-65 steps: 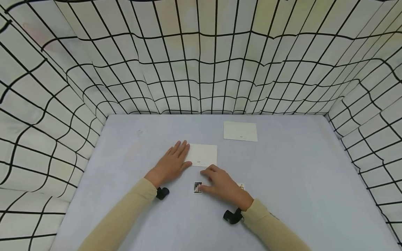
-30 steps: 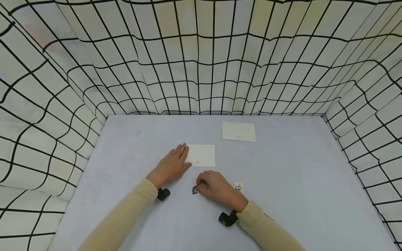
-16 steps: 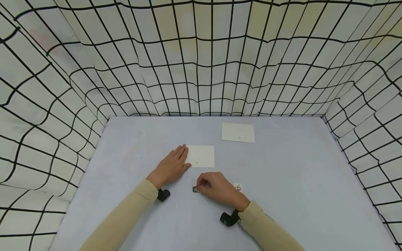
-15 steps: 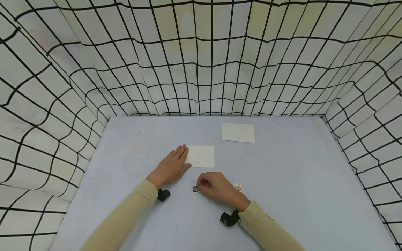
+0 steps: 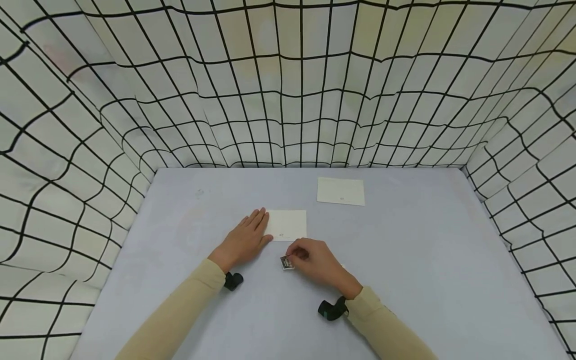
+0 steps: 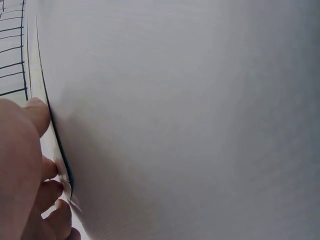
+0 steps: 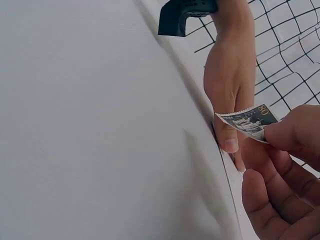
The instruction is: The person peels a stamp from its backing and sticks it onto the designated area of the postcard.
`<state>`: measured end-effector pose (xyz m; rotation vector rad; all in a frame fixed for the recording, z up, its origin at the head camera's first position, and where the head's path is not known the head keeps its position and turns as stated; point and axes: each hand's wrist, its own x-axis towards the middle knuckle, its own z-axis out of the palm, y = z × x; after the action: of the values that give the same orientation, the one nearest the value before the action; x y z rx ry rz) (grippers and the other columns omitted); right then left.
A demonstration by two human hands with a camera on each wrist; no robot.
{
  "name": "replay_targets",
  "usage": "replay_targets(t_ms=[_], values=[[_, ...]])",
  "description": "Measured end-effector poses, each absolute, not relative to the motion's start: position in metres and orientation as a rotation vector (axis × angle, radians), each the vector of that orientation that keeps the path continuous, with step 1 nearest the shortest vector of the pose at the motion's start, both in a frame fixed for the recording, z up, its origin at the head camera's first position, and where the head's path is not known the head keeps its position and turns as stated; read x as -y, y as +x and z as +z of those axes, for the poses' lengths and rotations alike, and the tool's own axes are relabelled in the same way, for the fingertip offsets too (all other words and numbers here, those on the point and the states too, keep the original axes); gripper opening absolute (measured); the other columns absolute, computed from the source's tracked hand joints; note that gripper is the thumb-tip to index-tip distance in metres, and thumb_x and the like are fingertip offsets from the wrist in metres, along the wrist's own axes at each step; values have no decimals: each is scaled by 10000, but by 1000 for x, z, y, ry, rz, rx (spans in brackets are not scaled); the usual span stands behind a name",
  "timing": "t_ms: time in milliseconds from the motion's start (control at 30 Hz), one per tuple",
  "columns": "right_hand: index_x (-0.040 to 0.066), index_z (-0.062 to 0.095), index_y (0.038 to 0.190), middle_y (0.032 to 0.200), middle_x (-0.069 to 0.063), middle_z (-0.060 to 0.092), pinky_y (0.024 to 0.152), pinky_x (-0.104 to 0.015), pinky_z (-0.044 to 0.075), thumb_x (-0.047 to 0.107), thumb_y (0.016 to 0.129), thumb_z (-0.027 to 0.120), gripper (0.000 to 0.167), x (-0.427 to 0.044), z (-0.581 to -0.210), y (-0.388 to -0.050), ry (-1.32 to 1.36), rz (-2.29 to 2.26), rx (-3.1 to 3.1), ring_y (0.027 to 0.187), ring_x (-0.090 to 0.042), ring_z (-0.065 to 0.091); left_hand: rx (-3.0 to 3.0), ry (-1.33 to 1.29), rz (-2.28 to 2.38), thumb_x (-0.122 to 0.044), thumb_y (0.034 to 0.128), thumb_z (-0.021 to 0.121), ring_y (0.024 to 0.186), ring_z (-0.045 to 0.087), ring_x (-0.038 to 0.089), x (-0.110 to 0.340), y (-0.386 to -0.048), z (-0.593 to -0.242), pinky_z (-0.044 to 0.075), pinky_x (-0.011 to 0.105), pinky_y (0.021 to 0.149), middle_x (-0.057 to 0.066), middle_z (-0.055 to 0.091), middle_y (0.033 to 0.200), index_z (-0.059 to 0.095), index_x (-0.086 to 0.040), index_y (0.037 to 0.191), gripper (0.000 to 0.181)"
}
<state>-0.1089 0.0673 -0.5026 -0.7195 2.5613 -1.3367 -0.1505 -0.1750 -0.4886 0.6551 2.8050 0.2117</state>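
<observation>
My right hand (image 5: 317, 260) pinches a dark postage stamp (image 5: 286, 262) between thumb and finger, held up off the table. In the right wrist view the stamp (image 7: 247, 121) shows perforated edges, a pale picture and the number 80; it is slightly curved. Its other fingers are curled below. My left hand (image 5: 245, 238) lies with fingers extended over the left edge of a white card (image 5: 288, 225) with a small mark near its lower edge. In the left wrist view the fingers (image 6: 49, 195) touch the card's edge.
A second white card (image 5: 340, 191) lies farther back to the right on the white table (image 5: 405, 260). Another stamp is almost wholly hidden by my right wrist. Black netting (image 5: 288, 105) over white walls borders the table at the back and sides.
My right hand came down to the dark stamp, pinched it, and has lifted it slightly away and toward the nearer card. My left hand has stayed on that card's edge.
</observation>
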Motion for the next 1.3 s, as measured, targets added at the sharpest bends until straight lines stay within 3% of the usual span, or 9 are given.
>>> replay_targets(t_ms=[333, 667, 933, 1100, 1300], values=[[169, 753, 1038, 973, 31, 771, 779, -192, 569, 132, 966, 716, 89, -79, -487, -122, -587, -1401, -2545, 854, -61, 687, -2879, 697, 325, -415, 1113, 425, 1618, 198, 383, 174, -152, -493, 233, 553, 1309, 202, 217, 1724, 236, 8, 1630, 694], [150, 769, 1049, 953, -5, 774, 698, -190, 553, 159, 960, 731, 97, -90, -479, -132, -473, -1479, -2519, 813, -60, 676, -2986, 749, 639, -345, 1074, 554, 1529, 395, 418, 163, -144, -489, 387, 570, 1221, 224, 447, 1613, 439, -1, 1550, 599], [126, 783, 1050, 987, -37, 793, 695, -188, 562, 158, 939, 761, 117, -98, -480, -139, -410, -1539, -2531, 824, -58, 707, -2852, 643, 1124, -310, 1095, 526, 1295, 655, 313, 150, -135, -485, 550, 490, 1066, 135, 628, 1465, 543, -41, 1484, 473], [101, 785, 1060, 1029, -74, 803, 696, -189, 560, 145, 934, 766, 134, -102, -480, -141, -379, -1586, -2513, 848, -62, 728, -2708, 479, 1386, -319, 1096, 522, 1189, 718, 255, 139, -128, -481, 594, 444, 997, 93, 713, 1362, 602, -53, 1433, 437], [107, 791, 1056, 1007, -79, 805, 690, -196, 550, 170, 926, 774, 146, -106, -479, -142, -315, -1631, -2470, 838, -70, 729, -2536, 298, 1563, -320, 1069, 579, 1105, 764, 231, 128, -123, -481, 585, 282, 928, 67, 773, 1247, 654, -87, 1383, 398]])
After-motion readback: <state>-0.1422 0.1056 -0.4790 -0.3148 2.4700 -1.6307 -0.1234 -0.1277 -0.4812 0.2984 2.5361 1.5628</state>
